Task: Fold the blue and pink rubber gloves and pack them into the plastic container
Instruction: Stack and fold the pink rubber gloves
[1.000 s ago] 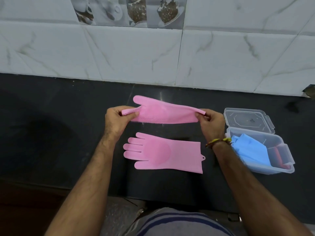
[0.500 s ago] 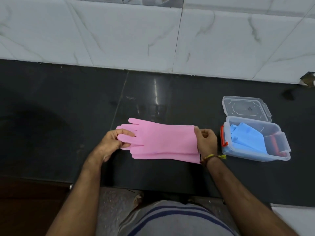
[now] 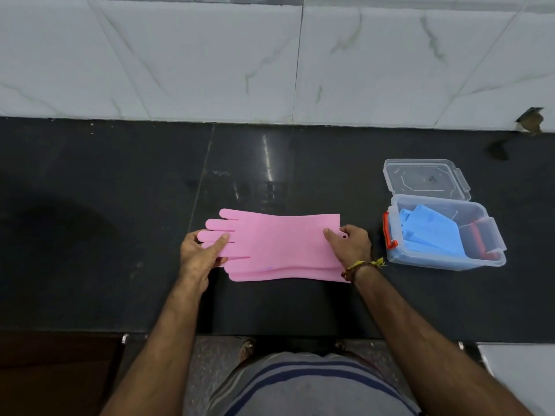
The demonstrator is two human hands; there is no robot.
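Observation:
Two pink rubber gloves [image 3: 279,244] lie stacked flat on the black counter [image 3: 120,205], fingers pointing left, the lower one peeking out along the near edge. My left hand [image 3: 199,255] pinches the finger end of the stack. My right hand [image 3: 350,246] grips the cuff end, thumb on top. To the right stands the clear plastic container [image 3: 492,235] with an orange latch; folded blue gloves [image 3: 432,235] lie inside it. Its clear lid [image 3: 425,180] is swung open behind it.
A white marble-tiled wall [image 3: 270,61] rises behind the counter. The counter's front edge runs just above my torso. A chipped tile corner [image 3: 530,120] shows at the far right.
The upper pink glove, held in the air a second ago, has come down onto the other pink glove. Both hands now rest at the ends of the stack on the counter.

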